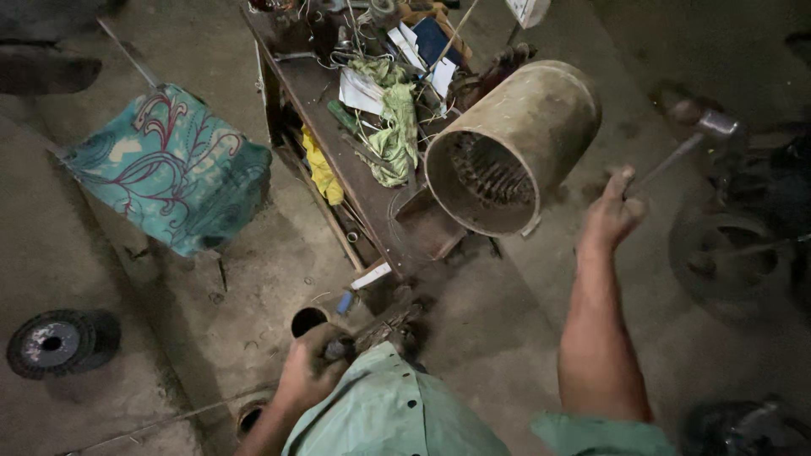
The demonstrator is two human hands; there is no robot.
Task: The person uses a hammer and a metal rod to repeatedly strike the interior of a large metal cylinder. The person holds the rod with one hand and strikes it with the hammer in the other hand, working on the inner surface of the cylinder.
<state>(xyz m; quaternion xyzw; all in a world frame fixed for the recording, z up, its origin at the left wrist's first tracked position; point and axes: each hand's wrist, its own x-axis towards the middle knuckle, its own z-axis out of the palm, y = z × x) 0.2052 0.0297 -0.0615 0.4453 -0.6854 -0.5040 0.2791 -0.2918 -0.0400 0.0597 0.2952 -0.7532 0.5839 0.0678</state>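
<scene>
- While the right hand (614,211) is raised out to the side, its fingers are wrapped tight around the thin handle of a hammer (701,135), whose metal head sits high and well away from anything it could hit.
- Low in the view, the left hand (312,371) is fisted around a dark rod-like tool (372,333) (a chisel or punch, as far as the dim light lets me tell), held just above the person's green-clad lap.
- Beyond that tool lies a large open metal cylinder (515,148), tipped on its side against a low workbench (355,186), with copper windings (490,173) bunched inside its mouth.
- Judging by those windings, much of the coil remains in the shell, so the work looks only partly done; nothing pulled out lies plainly in view.
- Rags, papers and loose wire crowd the workbench.
- Off to the left stand a stool with a teal patterned cover (173,165) and a dark grooved disc (59,342) flat on the floor.
</scene>
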